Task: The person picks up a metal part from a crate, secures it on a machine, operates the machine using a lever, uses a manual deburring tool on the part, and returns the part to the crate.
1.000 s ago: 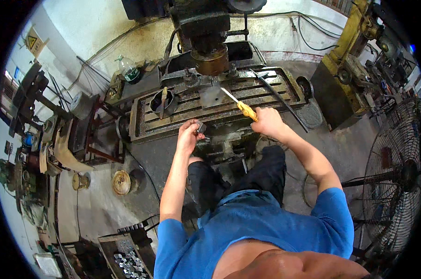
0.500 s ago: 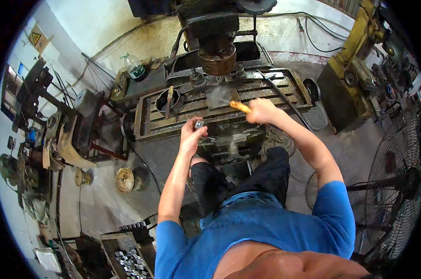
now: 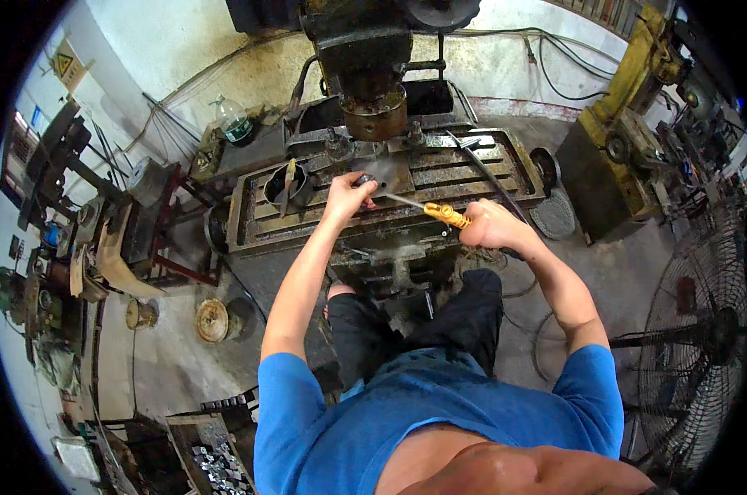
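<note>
I stand at a milling machine with a slotted table under its spindle head. My left hand reaches onto the table and pinches a small dark metal part. My right hand grips a yellow-handled air gun whose thin nozzle points left toward that part. A round dark tin with a brush stands at the table's left end. A long curved bar lies across the right half of the table.
A yellow machine stands at the right, a large floor fan at the lower right. Cluttered benches line the left. A round disc lies on the floor, and a crate of small metal pieces sits at lower left.
My left hand has risen from the table's front edge onto the table with the small part. My right hand dropped to the right and turned the air gun to point left.
</note>
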Demonstrator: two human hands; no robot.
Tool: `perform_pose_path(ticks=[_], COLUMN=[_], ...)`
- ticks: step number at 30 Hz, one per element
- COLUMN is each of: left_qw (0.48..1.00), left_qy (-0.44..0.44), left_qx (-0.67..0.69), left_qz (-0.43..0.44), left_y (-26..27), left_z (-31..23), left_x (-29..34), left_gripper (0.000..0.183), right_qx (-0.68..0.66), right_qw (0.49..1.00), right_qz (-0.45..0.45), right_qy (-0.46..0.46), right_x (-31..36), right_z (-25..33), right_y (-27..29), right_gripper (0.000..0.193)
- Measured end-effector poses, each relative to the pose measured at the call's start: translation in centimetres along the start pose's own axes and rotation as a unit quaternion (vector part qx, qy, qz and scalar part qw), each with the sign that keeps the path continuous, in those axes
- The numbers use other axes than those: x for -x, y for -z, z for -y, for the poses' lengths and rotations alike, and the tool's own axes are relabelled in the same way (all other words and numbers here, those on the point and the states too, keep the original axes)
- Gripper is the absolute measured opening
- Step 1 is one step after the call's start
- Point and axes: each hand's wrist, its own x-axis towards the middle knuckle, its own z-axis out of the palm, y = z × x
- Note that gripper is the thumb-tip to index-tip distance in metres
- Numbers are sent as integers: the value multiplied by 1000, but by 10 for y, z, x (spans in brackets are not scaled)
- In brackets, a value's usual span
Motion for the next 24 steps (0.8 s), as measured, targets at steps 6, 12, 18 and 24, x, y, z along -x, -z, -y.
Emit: perform_pose_path(ticks=[6, 12, 18, 24], left_qw=[846, 811, 831, 820], left_qy=[-178, -140, -175, -187], left_qx=[-493, -562, -528, -536], left_qz=[-96, -86, -23, -72], left_y=[-16, -23, -6, -24], left_z=[3, 4, 13, 11], left_x=[-45, -37, -29, -42], left_gripper=[43, 40, 38, 33], right_qx=[-272, -399, -132, -167], right_qw=[954, 914, 968, 970], right_qz=[-107, -66, -151, -160], right_qy=[65, 36, -148, -71], right_x=[-49, -67, -53, -10], right_z=[-36, -84, -80, -78], right_y=[-13, -102, -134, -104], right_gripper=[27, 33, 29, 34])
